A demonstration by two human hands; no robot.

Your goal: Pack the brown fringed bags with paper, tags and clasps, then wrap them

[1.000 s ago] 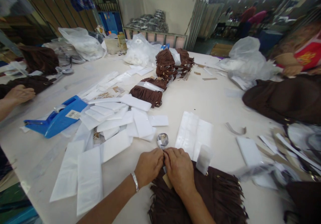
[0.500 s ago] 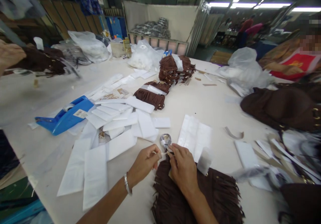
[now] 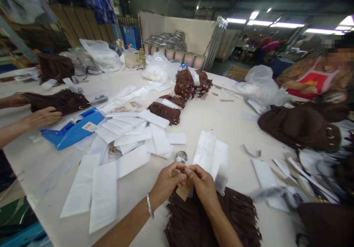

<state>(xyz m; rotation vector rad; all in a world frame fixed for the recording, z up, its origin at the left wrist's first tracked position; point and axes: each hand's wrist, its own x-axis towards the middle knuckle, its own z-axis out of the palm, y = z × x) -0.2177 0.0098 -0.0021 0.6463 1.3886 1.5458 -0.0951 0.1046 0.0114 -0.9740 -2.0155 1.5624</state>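
My left hand (image 3: pixel 168 183), with a silver bangle at the wrist, is closed in a pinch on a thin pale string (image 3: pixel 184 163). Touching it at the fingertips, my right hand (image 3: pixel 204 185) pinches the same string. A brown card tag (image 3: pixel 183 192) hangs just below the fingers. Under both hands lies a dark brown fringed bag (image 3: pixel 232 215), partly covered by my right forearm. Just beyond the fingertips is a small wrapped coil (image 3: pixel 181 155) that looks like a strap or chain. The exact grip inside the fingers is hidden.
White folded sheets (image 3: pixel 132 162) spread to the left, beside a blue tape dispenser (image 3: pixel 73 129). Fringed brown bags (image 3: pixel 190 82) are stacked ahead. A co-worker's hands (image 3: pixel 41 117) hold brown material at left; another person (image 3: pixel 312 79) stands at right near a brown bag (image 3: pixel 295 125).
My hands have come together at the string, and the brown tag now shows below them. At left, a co-worker's hands and brown material have moved nearer the tape dispenser.
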